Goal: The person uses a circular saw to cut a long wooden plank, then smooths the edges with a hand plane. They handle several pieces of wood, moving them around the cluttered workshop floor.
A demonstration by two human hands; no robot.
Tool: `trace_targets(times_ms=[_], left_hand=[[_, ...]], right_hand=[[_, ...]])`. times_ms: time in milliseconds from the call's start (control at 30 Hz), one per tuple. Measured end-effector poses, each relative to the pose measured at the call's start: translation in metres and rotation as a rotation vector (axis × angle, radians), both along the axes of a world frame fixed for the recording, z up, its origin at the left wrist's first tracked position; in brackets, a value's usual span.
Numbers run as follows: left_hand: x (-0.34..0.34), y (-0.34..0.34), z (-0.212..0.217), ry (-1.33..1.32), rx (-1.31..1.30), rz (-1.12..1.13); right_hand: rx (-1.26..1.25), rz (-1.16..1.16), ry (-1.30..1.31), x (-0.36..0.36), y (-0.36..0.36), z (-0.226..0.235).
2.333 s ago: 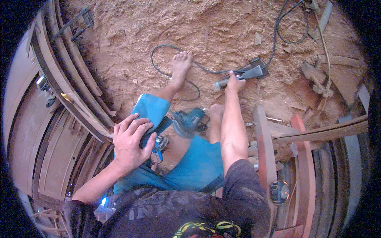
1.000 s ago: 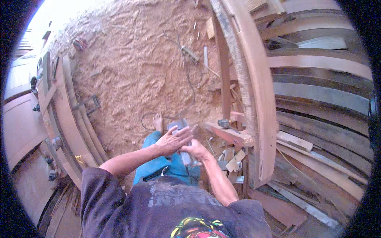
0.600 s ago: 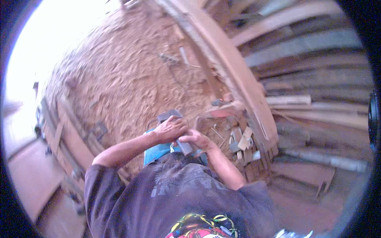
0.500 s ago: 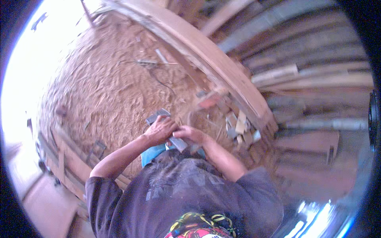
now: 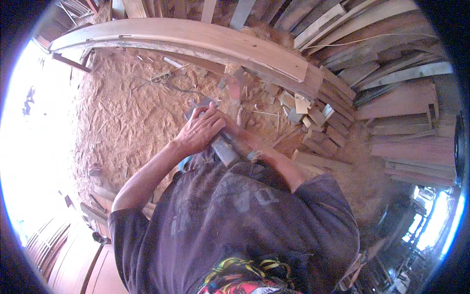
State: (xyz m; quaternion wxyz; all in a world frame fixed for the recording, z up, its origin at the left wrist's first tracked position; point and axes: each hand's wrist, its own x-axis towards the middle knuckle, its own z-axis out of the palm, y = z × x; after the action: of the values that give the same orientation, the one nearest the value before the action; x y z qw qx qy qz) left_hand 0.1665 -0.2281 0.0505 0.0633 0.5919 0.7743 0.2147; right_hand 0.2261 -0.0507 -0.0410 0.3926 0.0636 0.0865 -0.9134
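Currently a grey metal power tool (image 5: 223, 144) is gripped by the left hand (image 5: 198, 131) over the lap; the right hand (image 5: 245, 139) is hidden, its grasp untellable. Loose sawdust-covered ground (image 5: 122, 122) could cause slipping.

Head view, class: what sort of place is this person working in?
Most likely a woodworking yard or carpentry shop: sawdust and shavings cover the ground, planks lie stacked about, and offcut blocks sit piled beside a long curved beam.

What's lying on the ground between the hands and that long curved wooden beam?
Head view: sawdust-covered ground and small wood offcuts lie between the hands and the long curved wooden beam.
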Motion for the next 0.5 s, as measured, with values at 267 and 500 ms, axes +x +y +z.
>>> trace_targets(times_ms=[267,500], left_hand=[[-0.015,0.087,0.017,0.085,0.004,-0.064],[-0.027,0.137,0.029,-0.015,-0.064,0.048]], right_hand=[[0.216,-0.250,0.043,-0.019,0.060,0.035],[0.465,-0.425,0.018,-0.036,0.136,0.051]])
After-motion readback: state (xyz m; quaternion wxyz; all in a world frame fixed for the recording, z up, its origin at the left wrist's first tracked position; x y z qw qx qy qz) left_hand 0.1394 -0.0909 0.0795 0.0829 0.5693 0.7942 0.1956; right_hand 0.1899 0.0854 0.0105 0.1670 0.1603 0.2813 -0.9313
